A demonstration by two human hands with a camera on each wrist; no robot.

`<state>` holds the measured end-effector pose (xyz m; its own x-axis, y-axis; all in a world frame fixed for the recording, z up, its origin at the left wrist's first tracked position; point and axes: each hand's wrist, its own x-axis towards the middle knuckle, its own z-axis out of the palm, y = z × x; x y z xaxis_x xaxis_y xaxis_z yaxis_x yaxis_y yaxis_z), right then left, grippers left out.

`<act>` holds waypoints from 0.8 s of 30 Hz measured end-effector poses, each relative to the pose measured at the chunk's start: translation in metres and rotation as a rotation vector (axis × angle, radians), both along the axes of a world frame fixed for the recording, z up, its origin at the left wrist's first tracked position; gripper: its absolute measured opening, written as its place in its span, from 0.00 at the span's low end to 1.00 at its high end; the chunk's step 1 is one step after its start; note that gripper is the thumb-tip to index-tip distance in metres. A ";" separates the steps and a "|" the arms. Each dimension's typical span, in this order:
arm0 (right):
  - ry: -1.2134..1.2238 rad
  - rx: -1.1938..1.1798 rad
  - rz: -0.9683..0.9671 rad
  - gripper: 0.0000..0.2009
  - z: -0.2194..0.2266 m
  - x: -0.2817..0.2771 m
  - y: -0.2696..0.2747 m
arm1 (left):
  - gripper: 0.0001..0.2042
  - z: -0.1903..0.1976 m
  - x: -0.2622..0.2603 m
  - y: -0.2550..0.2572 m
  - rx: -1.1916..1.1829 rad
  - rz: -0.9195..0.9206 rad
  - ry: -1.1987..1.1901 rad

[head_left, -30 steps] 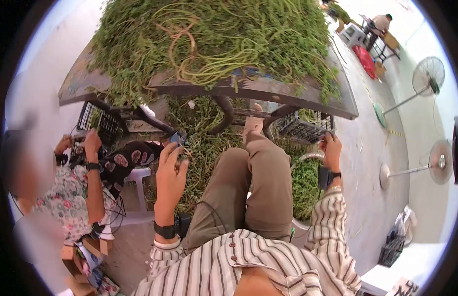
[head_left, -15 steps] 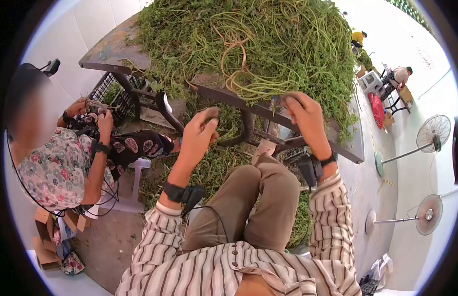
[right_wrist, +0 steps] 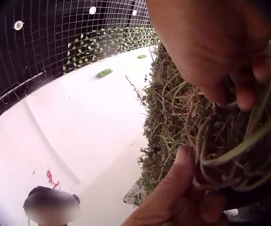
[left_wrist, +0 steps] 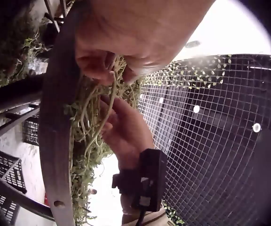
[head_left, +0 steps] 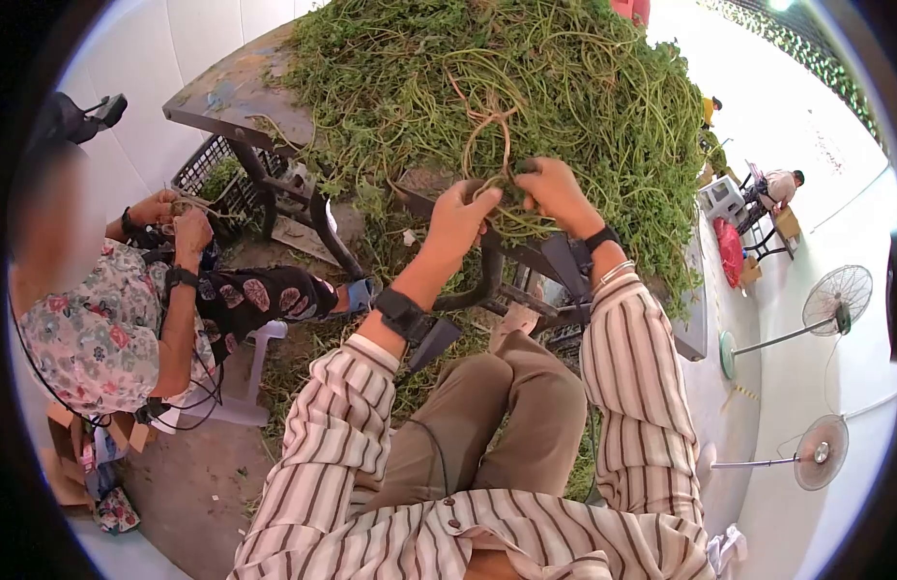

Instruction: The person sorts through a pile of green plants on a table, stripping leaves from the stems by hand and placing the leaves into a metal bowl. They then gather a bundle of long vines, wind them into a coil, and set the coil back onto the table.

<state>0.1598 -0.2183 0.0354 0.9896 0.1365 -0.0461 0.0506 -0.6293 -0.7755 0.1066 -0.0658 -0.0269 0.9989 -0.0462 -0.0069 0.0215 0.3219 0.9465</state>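
A heap of long, tangled green stems with small leaves [head_left: 390, 106] covers the table [head_left: 226, 72]. At the table's front edge my left hand [head_left: 456, 224] pinches stems between thumb and fingers. My right hand [head_left: 562, 198] grips the same tangle a short way to the right, fingers curled downward. Between the hands runs a loop of pale stems [right_wrist: 239, 150], seen closely in the right wrist view. One stem [left_wrist: 105, 117] bends down from my left fingertips in the left wrist view. The right fingertips are partly hidden among the stems.
To the left sits another person in a flowered shirt [head_left: 91, 358], holding thin stems. Below the table stand black crates [left_wrist: 6, 174] and metal legs [head_left: 492, 266]; loose greens cover the floor. Two fans [head_left: 821, 452] stand on the right. Behind is a dark grid wall [left_wrist: 210, 117].
Both hands have risen from beside my knees to the table's front edge and come close together, taking hold of the stems. The head view has shifted, bringing the heap nearer.
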 end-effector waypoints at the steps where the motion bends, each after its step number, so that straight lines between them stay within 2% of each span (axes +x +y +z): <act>1: 0.010 0.022 0.014 0.16 -0.005 0.003 0.001 | 0.20 -0.002 0.004 -0.001 0.034 -0.032 -0.016; 3: 0.006 -0.014 0.058 0.16 -0.012 0.010 0.000 | 0.18 -0.005 0.010 -0.005 0.066 -0.062 -0.030; 4: 0.008 -0.018 0.060 0.16 -0.016 0.015 -0.001 | 0.16 -0.007 0.012 -0.008 0.099 -0.013 -0.087; 6: -0.221 -0.289 0.151 0.12 -0.019 0.019 -0.003 | 0.15 -0.011 0.015 -0.010 0.132 0.034 -0.141; 7: -0.219 -0.292 0.150 0.12 -0.018 0.019 -0.004 | 0.15 -0.013 0.016 -0.010 0.145 0.052 -0.128; 9: -0.558 -0.554 0.237 0.10 -0.012 0.017 -0.006 | 0.15 -0.015 0.018 -0.011 0.158 0.064 -0.115; 12: -0.480 -0.549 0.251 0.09 0.008 0.016 -0.012 | 0.14 -0.013 0.016 -0.007 0.134 0.048 -0.076; 13: -0.530 -0.606 0.360 0.07 0.016 0.018 -0.017 | 0.14 -0.012 0.015 -0.004 0.129 0.029 -0.063; 14: -0.531 -0.609 0.354 0.07 0.021 0.018 -0.019 | 0.14 -0.011 0.016 -0.002 0.121 0.011 -0.049; 16: -0.181 -0.303 0.079 0.07 0.039 0.012 -0.016 | 0.14 -0.014 0.018 -0.004 0.141 0.009 -0.057; 18: -0.273 -0.325 0.108 0.09 0.038 0.022 -0.023 | 0.14 -0.015 0.020 -0.006 0.167 0.007 -0.064; 20: -0.474 -0.597 0.269 0.10 0.040 0.031 -0.028 | 0.15 -0.014 0.021 -0.007 0.170 0.002 -0.047; 21: -0.358 -0.584 0.201 0.08 0.048 0.028 -0.021 | 0.15 -0.013 0.022 -0.007 0.172 -0.003 -0.049; 22: -0.358 -0.584 0.198 0.08 0.047 0.032 -0.023 | 0.15 -0.011 0.022 -0.006 0.170 -0.011 -0.032; 24: -0.717 -1.396 0.200 0.06 0.041 0.057 -0.033 | 0.15 -0.010 0.020 -0.005 0.171 -0.020 -0.016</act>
<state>0.2166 -0.2517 0.0768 0.8321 0.5139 0.2085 0.3032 -0.7364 0.6048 0.1268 -0.0708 -0.0370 0.9978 -0.0658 -0.0001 0.0104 0.1557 0.9877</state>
